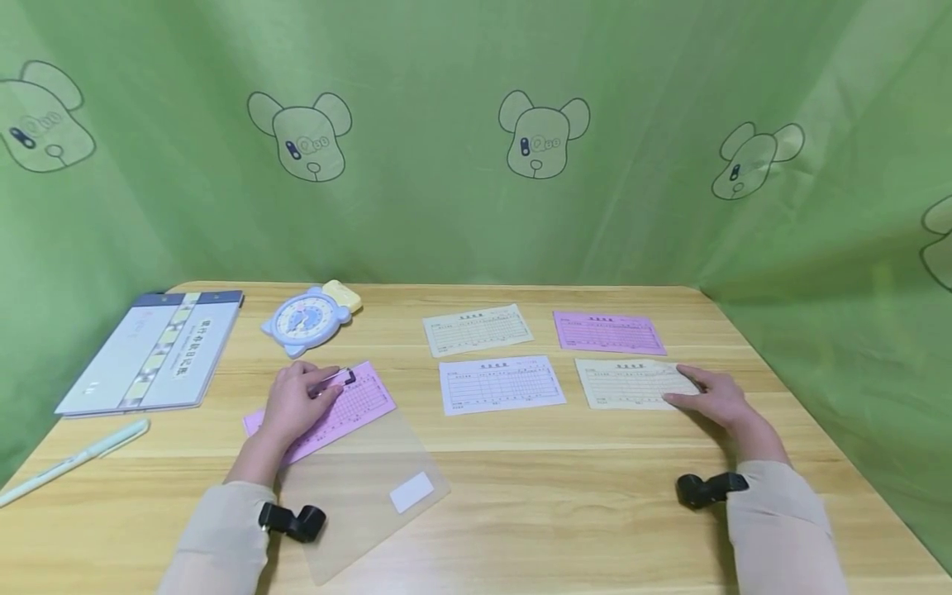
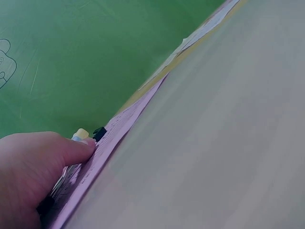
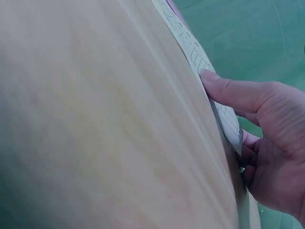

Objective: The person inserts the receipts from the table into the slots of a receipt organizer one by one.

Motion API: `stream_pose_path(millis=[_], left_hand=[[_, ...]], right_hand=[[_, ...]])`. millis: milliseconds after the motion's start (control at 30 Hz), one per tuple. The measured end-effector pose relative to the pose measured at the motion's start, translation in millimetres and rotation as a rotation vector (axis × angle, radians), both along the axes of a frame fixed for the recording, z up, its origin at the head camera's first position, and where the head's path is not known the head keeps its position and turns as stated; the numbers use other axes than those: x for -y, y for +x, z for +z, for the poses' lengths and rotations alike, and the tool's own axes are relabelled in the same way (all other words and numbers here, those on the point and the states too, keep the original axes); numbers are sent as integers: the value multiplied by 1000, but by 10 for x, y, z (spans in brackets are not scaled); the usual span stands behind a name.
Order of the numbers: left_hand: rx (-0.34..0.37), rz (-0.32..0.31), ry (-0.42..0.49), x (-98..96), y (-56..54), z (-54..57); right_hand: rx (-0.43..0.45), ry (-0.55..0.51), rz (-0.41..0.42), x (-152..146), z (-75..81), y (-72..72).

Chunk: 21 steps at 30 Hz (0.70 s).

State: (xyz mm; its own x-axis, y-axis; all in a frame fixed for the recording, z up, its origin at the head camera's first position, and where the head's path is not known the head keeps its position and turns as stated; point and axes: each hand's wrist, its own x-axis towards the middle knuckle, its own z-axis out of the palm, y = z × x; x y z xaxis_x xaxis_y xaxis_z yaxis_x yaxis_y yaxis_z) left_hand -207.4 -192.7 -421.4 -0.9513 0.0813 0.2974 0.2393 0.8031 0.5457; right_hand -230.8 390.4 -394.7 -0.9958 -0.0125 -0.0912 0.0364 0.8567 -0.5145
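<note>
A translucent clipboard (image 1: 357, 504) lies tilted at the left front, with a pink form slip (image 1: 364, 405) across its clip end. My left hand (image 1: 299, 401) grips the clip (image 1: 348, 378), its thumb beside a black end piece; the left wrist view shows the thumb (image 2: 78, 151) over the slip. At the right, my right hand (image 1: 716, 398) holds the right edge of a cream form slip (image 1: 625, 384) that lies on the table. In the right wrist view the thumb (image 3: 233, 93) rests on the slip's face while the other fingers curl at its edge, partly hidden.
A white form (image 1: 502, 384), another cream form (image 1: 478, 328) and a second pink form (image 1: 610, 333) lie mid-table. Behind the clipboard sit a blue toy clock (image 1: 307, 321) and a yellow block (image 1: 344, 295). A ledger book (image 1: 159, 351) and a pen (image 1: 78, 460) lie at the left.
</note>
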Motion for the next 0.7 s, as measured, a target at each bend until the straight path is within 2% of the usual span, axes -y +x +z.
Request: stream_pose_path(millis=[167, 300, 467, 700], left_hand=[[1, 4, 2, -3, -8, -11], [5, 7, 1, -3, -9, -15], [2, 8, 2, 1, -6, -15], [-4, 7, 5, 3, -3, -13]], right_hand=[[-80, -22, 4, 4, -34, 17], [-170, -110, -13, 1, -98, 53], [-205, -234, -102, 11, -163, 88], [-269, -280, -196, 23, -166, 126]])
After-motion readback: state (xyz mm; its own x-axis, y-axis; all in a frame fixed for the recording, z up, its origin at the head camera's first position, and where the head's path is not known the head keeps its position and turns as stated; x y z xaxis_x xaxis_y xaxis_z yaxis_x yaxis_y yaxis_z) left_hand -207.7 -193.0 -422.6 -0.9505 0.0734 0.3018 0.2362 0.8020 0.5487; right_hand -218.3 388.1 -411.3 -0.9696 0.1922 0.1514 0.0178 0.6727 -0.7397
